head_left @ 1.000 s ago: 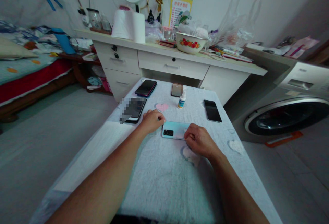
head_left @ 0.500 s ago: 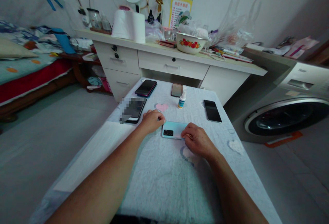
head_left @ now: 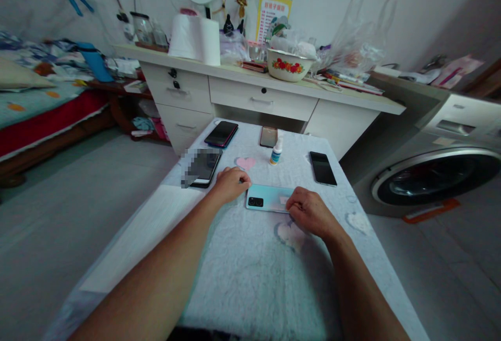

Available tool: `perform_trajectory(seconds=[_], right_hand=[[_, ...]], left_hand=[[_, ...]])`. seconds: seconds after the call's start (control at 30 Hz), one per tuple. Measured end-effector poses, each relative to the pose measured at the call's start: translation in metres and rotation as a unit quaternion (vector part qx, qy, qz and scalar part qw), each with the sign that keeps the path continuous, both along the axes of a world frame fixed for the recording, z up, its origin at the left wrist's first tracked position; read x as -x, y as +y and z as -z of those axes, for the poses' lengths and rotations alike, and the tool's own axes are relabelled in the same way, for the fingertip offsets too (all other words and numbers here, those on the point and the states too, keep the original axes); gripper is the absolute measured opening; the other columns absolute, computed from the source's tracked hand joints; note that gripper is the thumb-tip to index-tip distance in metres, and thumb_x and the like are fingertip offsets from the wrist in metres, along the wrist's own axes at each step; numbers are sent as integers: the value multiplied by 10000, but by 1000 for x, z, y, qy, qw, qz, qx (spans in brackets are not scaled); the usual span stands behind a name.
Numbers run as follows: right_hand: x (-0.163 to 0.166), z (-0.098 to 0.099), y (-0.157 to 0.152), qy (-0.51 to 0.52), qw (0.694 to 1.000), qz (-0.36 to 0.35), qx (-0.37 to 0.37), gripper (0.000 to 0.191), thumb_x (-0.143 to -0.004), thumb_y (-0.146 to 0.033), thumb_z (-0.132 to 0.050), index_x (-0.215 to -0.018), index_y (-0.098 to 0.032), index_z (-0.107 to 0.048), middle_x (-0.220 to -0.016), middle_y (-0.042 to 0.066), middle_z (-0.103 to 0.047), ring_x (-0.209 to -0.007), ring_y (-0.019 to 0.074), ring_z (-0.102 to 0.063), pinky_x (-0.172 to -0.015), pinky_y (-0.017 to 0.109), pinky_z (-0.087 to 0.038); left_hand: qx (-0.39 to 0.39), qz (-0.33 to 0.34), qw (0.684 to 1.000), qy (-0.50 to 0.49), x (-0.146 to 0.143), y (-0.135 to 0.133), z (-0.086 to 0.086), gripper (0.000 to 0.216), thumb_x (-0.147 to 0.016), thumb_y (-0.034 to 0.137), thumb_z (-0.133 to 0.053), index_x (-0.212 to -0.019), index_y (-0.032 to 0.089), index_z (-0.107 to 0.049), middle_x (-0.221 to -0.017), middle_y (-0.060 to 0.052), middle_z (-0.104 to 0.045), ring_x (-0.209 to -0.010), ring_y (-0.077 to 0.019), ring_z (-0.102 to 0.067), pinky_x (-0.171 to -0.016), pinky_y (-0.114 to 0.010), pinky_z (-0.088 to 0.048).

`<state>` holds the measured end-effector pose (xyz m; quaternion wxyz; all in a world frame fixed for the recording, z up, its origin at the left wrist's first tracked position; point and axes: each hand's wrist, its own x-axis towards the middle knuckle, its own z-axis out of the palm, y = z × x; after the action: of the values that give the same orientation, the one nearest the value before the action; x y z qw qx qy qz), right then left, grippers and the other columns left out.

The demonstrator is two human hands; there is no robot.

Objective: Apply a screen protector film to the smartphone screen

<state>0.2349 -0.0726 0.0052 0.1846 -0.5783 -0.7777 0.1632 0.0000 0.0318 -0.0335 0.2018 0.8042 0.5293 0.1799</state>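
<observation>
A pale blue phone (head_left: 270,193) lies back up across the table, its dark camera block toward the left and a whitish label near its right part. My left hand (head_left: 230,181) rests at the phone's upper left corner, fingers curled together and thumb against the edge. Over the right end is my right hand (head_left: 309,209), its fingers pinched; whatever is between them is hidden. Just beyond the phone stands a small white spray bottle (head_left: 276,153) with a blue and yellow label.
Other phones lie around: a dark one (head_left: 222,133) at back left, another (head_left: 207,166) partly pixelated, a brownish one (head_left: 269,136) at the back and a black one (head_left: 323,168) at right. A white desk (head_left: 235,72) and a washing machine (head_left: 442,148) stand beyond.
My right hand has slid a little to the right along the phone, uncovering the whitish label. My left hand and the phone have stayed in place.
</observation>
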Motion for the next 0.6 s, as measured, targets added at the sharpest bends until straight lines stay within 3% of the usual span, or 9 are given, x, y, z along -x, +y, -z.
perform_trajectory(seconds=[0.3,0.6], right_hand=[[-14,-1,0,-47,998,48,0,245,-707,-62,-483,-658,-157,-704,-737,40,-634,-670,131,-562,-639,241,-377],[-6,4,-1,14,1000,25,-12,226,-756,-62,-517,-778,-163,-718,-807,34,-621,-708,123,-568,-669,232,-403]], left_hand=[[0,-1,1000,4,0,-1,-2,174,-779,313,-572,-806,232,-723,-966,-26,-702,-989,-231,-584,-882,-351,-411],[-1,2,1000,4,-1,-1,-3,177,-777,310,-571,-811,234,-727,-960,-24,-701,-981,-233,-588,-880,-350,-413]])
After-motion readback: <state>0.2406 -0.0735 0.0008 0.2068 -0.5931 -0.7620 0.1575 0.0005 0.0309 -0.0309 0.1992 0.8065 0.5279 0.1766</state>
